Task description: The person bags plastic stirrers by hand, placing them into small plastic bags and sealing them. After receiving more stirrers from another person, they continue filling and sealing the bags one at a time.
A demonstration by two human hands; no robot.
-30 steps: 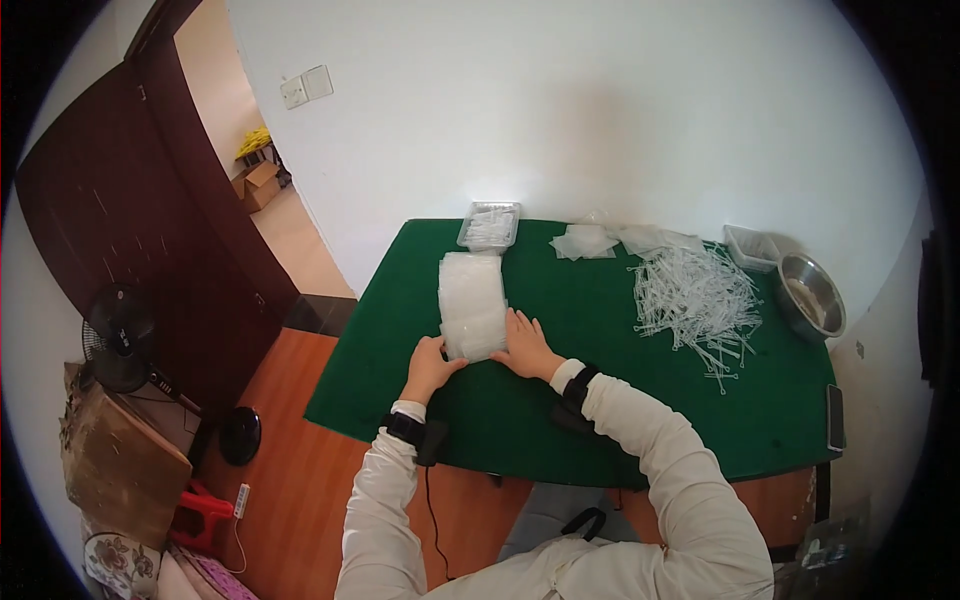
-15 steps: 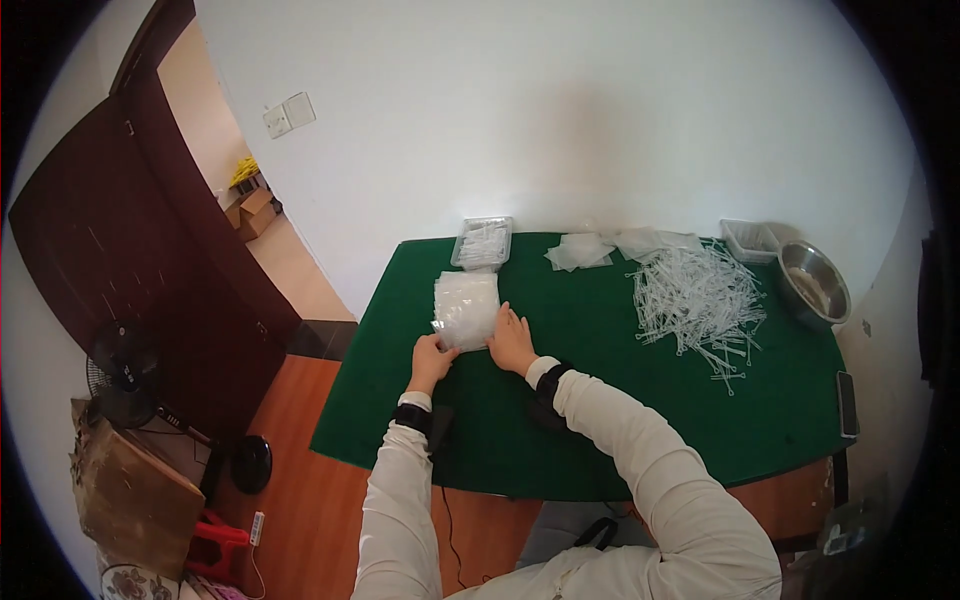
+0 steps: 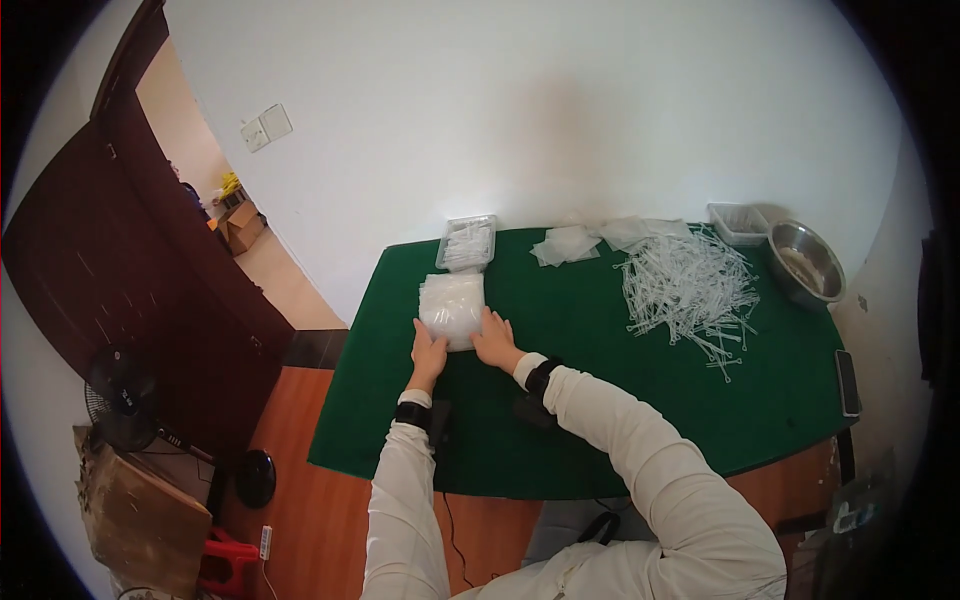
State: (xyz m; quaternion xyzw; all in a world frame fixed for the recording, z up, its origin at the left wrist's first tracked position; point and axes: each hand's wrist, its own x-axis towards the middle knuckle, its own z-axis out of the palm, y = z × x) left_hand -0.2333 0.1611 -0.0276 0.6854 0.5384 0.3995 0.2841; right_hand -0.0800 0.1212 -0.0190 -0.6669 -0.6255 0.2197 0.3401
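Stack of translucent white plastic film bags, flat and roughly rectangular [image 3: 451,303], lies left of centre in the frame, on the green cloth-covered surface [image 3: 560,430]. Key relation: stack sits between the two hands and runs up-frame from them. Outline close to square, maybe a touch longer up-down, so long axis not certain; side edges run roughly up the frame.

Left-hand grip [image 3: 428,354], bare, is at the stack's lower left corner. Right-hand grip [image 3: 496,341], bare, is at the lower part of its right edge, fingers angled up-left. Both touch, so neither hand is clearly nearer. Stack's upper edge is free of fingers. Grip state: hands apart from each other, one each side of the stack; can't tell whether either one pinches the film or just rests against it.

Clear plastic tray of white slender pieces [image 3: 491,240] is just beyond the stack's upper edge, upper centre-left; contact unclear. Loose flat translucent bags [image 3: 565,245] lie at upper centre, apart from the stack. Heap of clear plastic loop-ended sticks [image 3: 685,285] is right of centre, well apart from both hands. Round steel bowl [image 3: 822,255] at right.
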